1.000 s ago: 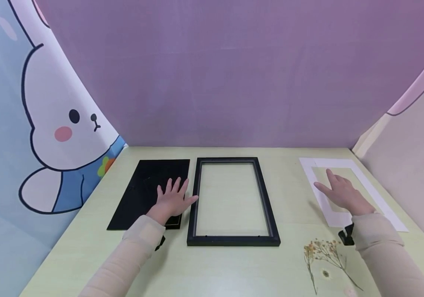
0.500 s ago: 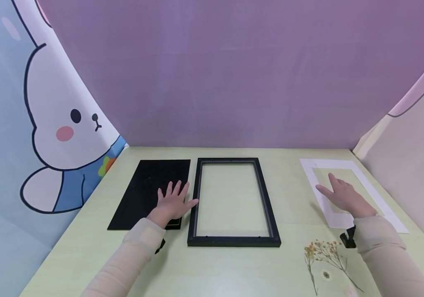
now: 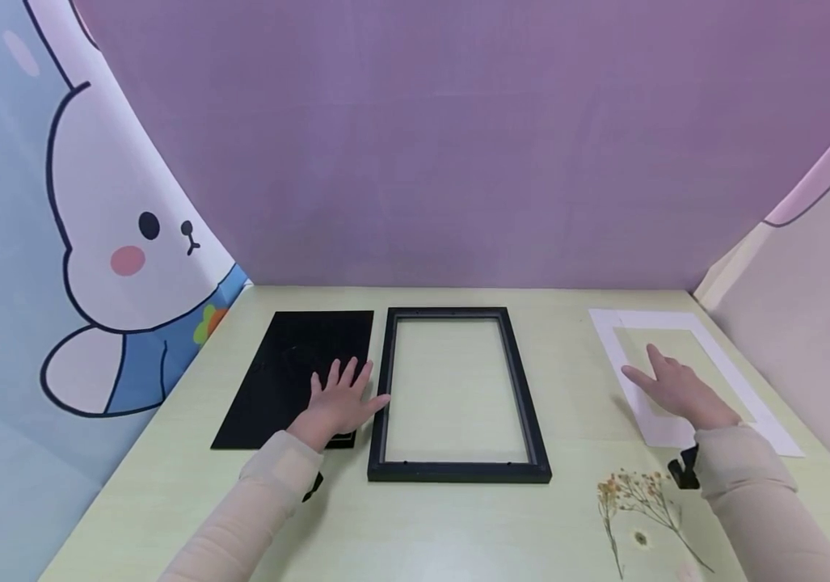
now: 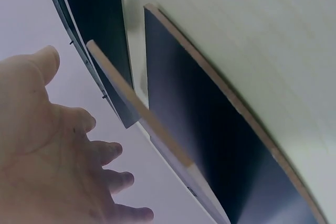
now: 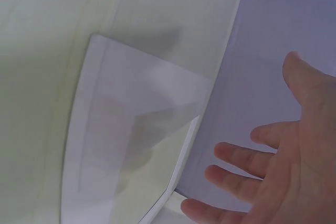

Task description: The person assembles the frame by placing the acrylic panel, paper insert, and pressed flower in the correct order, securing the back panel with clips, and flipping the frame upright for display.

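Note:
My left hand (image 3: 338, 408) hovers, fingers spread, over the right side of a black backing board (image 3: 291, 364). In the left wrist view that board (image 4: 194, 114) shows a brown cut edge and a raised flap, the stand leg (image 4: 139, 106), beside the fingers. Just right of this hand lies a black picture frame (image 3: 458, 471), its thumb near the frame's left side. My right hand (image 3: 684, 392) hangs with fingers extended above a white mat (image 3: 636, 404) that has a rectangular window. In the right wrist view the mat (image 5: 152, 72) lies apart from the fingers. Both hands hold nothing.
Dried flower sprigs (image 3: 647, 497) and a small pressed flower (image 3: 640, 538) lie at the front right of the pale table (image 3: 422, 525). A purple cloth (image 3: 473, 162) rises behind the table. A rabbit-print cloth (image 3: 116, 242) stands at left, a pale one (image 3: 815, 323) at right.
Both hands have sunk very slightly in the head view while staying over the same things. The board, frame, mat and flowers lie as before.

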A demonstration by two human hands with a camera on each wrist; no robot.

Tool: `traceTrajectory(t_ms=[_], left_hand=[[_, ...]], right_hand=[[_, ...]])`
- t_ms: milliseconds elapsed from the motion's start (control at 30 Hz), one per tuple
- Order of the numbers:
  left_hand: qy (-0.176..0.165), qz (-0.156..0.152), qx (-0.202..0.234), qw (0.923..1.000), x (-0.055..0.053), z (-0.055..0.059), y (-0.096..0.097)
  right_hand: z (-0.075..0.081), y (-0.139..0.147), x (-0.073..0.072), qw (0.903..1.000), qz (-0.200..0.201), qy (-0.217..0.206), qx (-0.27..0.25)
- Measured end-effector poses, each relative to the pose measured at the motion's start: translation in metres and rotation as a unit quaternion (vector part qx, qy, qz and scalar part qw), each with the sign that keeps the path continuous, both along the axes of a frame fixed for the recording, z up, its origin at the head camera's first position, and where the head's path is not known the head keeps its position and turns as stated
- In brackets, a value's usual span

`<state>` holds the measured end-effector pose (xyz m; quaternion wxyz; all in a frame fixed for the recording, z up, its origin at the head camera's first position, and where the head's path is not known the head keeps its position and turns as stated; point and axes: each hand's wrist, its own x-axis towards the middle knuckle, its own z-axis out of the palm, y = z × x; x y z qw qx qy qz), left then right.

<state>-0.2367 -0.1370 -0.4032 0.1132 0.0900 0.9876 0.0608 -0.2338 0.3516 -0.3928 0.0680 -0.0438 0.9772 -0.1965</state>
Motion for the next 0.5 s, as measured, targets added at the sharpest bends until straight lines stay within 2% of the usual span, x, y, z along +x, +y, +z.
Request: traceTrajectory(t_ms=[233, 500], left_hand=[[-0.011, -0.005, 0.004, 0.9999, 0.005, 0.003, 0.002], [-0.008, -0.014, 0.003, 0.9999, 0.011, 0.005, 0.003]], right_hand=[[-0.002, 0.002, 0.003, 1.0, 0.0, -0.004, -0.007], [-0.007, 0.004, 0.005, 0.9999, -0.002, -0.014, -0.009]])
